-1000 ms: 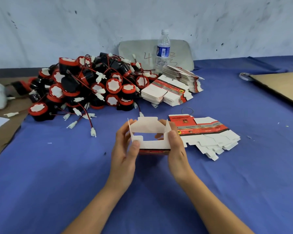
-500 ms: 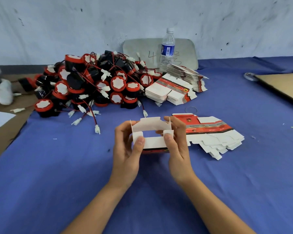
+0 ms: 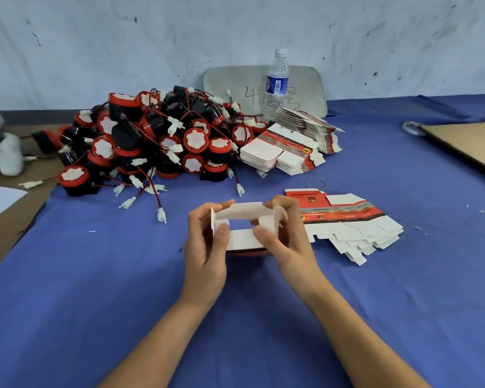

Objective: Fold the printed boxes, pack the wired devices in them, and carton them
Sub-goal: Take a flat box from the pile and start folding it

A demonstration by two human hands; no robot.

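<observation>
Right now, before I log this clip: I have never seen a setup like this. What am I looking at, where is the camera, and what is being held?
There is no machine here: a person works with bare hands. The single picture comes from a camera worn on the head, looking forward and down. The left hand and right hand hold a half-folded printed box between them over the blue cloth, thumbs on its white flaps. Beside the right hand lies a fan of flat box blanks. Farther back are more stacks of blanks, a pile of red-and-black wired devices and a water bottle. A cardboard sheet lies far right.
</observation>
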